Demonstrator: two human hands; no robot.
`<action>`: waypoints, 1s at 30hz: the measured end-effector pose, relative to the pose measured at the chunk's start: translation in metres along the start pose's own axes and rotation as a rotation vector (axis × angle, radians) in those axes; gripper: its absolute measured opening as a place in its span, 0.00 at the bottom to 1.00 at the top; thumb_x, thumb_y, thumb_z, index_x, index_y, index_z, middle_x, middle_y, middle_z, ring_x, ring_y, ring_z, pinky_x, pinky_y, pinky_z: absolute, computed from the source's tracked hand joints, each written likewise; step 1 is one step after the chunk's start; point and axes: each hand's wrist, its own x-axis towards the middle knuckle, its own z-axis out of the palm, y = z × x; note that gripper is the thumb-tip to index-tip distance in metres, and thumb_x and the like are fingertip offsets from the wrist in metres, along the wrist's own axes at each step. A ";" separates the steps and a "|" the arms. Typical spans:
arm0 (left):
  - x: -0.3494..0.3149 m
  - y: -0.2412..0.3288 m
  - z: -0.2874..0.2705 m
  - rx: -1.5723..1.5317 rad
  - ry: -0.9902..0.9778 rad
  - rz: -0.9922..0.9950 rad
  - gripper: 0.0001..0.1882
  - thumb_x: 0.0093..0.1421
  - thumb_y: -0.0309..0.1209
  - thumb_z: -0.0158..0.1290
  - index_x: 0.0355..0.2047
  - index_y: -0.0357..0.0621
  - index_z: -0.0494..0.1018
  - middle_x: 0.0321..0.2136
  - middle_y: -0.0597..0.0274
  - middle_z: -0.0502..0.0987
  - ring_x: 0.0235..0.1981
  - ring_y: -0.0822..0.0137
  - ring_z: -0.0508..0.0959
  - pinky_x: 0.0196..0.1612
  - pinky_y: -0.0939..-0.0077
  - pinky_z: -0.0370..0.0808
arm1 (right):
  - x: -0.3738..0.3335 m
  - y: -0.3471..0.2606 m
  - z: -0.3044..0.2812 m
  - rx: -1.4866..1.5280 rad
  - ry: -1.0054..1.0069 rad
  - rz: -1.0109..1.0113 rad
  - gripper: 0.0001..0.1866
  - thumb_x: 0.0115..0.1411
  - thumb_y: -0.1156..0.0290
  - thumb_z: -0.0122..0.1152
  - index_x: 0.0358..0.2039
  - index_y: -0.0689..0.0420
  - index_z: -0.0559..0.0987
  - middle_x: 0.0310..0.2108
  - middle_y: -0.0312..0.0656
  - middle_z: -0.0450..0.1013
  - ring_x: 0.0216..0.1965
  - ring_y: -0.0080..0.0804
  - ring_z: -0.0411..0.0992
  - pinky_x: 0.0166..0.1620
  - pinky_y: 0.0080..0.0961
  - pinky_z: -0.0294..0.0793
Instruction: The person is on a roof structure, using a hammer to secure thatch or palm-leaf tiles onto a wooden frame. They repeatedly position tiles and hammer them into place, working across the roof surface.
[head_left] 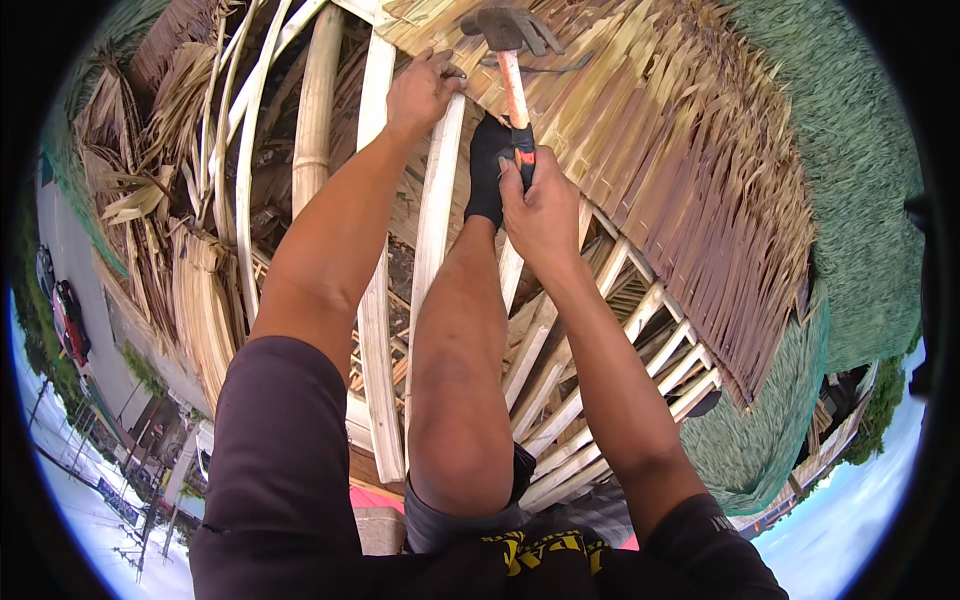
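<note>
My right hand (540, 205) is wrapped round the dark-taped grip of a claw hammer (514, 88). The hammer stands raised, its metal head over the thatch panel (640, 130) of dried palm leaves. My left hand (425, 95) rests by the panel's lower left edge, at the top of a pale wooden slat (437, 190). Its fingers are bent together there; whatever small thing they pinch, if anything, is too small to make out. Between my arms, my leg stretches forward, and a black-socked foot (490, 165) lies against the slats just below the hammer.
Open gaps show between the roof slats (375, 350). A bamboo pole (316, 110) and loose dry leaves (140, 180) are at left. Green-netted thatch (850, 150) borders the right side. Far below on the left lies a road with a red car (70, 322).
</note>
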 end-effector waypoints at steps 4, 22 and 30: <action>-0.001 0.004 0.000 0.055 -0.014 -0.001 0.13 0.59 0.40 0.61 0.39 0.48 0.85 0.61 0.58 0.75 0.66 0.51 0.69 0.63 0.58 0.71 | 0.025 -0.005 0.005 -0.185 -0.088 0.000 0.10 0.66 0.68 0.60 0.37 0.64 0.75 0.22 0.56 0.74 0.25 0.55 0.76 0.29 0.41 0.72; 0.006 0.003 -0.015 -0.011 -0.145 -0.032 0.21 0.64 0.23 0.48 0.58 0.44 0.69 0.53 0.46 0.79 0.54 0.45 0.78 0.54 0.53 0.75 | 0.016 -0.023 0.002 -0.052 -0.089 0.154 0.16 0.66 0.64 0.59 0.43 0.67 0.74 0.32 0.64 0.78 0.37 0.62 0.79 0.41 0.53 0.76; -0.105 0.144 -0.014 -0.894 -0.836 -0.244 0.22 0.62 0.22 0.56 0.57 0.37 0.70 0.46 0.58 0.78 0.47 0.72 0.76 0.50 0.73 0.74 | -0.018 0.057 -0.038 0.133 0.037 0.355 0.16 0.65 0.61 0.62 0.34 0.65 0.77 0.20 0.50 0.74 0.22 0.40 0.75 0.30 0.41 0.73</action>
